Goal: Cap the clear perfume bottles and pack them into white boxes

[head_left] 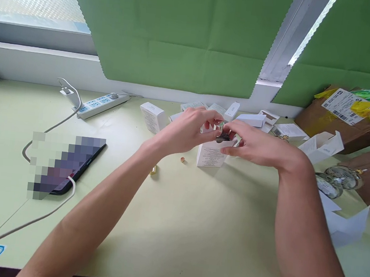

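A small dark part [223, 137] is held between both hands above the middle of the desk [169, 225], just over a white box [210, 153] that stands upright there. It is pinched by the fingers of the left hand [186, 130] from one side and by those of the right hand [257, 145] from the other; a greenish glassy piece is seen just above it, though what it is cannot be told. A small gold ring [182, 159] lies on the desk just left of the box, and a gold piece [153, 170] is partly hidden by the left forearm. More white boxes [153, 116] are scattered behind the hands. A phone [69, 166] on a cable and a power strip [102, 103] lie at the left; a cardboard carton [339, 119] and two glass pieces [335, 181] are seen at the right.
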### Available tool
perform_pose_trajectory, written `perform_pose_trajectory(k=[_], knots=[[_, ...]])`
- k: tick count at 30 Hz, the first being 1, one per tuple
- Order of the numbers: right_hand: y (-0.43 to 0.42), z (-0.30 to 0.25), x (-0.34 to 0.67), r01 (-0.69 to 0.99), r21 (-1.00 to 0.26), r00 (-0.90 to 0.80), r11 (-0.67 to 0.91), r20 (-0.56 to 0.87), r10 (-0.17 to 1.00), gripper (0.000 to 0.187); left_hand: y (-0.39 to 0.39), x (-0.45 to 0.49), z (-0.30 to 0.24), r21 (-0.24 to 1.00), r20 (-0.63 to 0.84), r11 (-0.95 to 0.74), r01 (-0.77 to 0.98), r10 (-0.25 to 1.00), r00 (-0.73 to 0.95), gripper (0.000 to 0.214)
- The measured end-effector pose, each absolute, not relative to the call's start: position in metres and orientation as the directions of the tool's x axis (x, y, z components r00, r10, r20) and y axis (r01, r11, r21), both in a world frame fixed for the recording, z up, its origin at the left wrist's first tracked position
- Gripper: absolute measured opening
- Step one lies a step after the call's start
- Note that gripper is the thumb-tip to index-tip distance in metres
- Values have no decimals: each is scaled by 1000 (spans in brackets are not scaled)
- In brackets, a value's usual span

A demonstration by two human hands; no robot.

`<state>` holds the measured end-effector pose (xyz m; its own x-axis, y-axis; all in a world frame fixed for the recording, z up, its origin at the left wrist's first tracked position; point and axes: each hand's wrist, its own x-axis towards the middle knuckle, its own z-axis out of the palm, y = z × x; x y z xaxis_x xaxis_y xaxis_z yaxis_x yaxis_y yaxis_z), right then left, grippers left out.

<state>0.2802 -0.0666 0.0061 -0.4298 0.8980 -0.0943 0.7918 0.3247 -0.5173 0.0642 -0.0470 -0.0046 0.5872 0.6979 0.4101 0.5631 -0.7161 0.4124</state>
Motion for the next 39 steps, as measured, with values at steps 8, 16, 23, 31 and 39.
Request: perform_pose_trajectory(k=[8, 16, 23, 31, 39], knots=[[-61, 7, 279, 779, -503, -445, 374, -24, 895, 29, -49, 65, -2, 350, 393, -716, 604, 698, 599, 22], [-63, 6, 281, 733, -593, -396, 332, 24, 918, 33, -50, 69, -4, 267, 414, -748, 608, 659, 628, 26], [-64, 6, 282, 654, -704, -378, 277, 13, 926, 46, -51, 68, -1, 230, 433, -714, 661, 684, 588, 27], [-64, 6, 280, 629, -737, -374, 247, -8, 928, 44, -55, 66, 2, 154, 410, -740, 655, 651, 639, 23], [-67, 7, 271, 603, -751, -385, 269, 22, 923, 46, -49, 57, 0, 147, 378, -765, 628, 630, 678, 27]])
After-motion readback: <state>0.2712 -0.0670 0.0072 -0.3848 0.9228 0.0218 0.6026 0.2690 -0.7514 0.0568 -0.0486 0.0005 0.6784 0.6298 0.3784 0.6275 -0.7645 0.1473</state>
